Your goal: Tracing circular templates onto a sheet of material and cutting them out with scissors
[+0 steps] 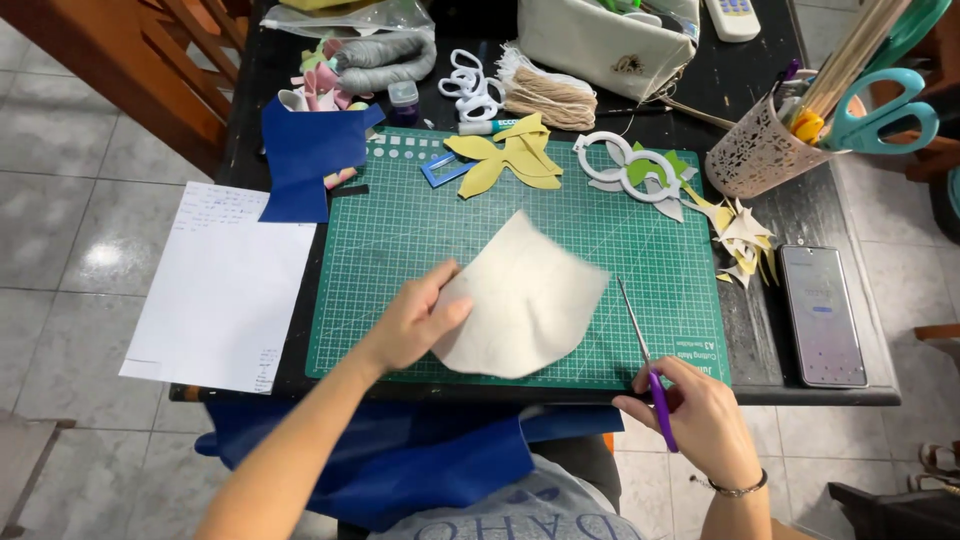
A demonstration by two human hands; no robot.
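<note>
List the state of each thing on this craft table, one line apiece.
Left hand: pinching the cream felt piece's left edge.
Right hand: gripping the purple-handled scissors.
Cream felt piece: lifted and curved above the cutting mat.
Purple-handled scissors: blades shut, tip resting on the mat.
Cutting mat: lying flat.
Phone: face up, screen lit.
Teal scissors: standing handles-up in the perforated cup.
White paper sheet: overhanging the table edge.

Bright even light, floor glare, slight motion blur.
</note>
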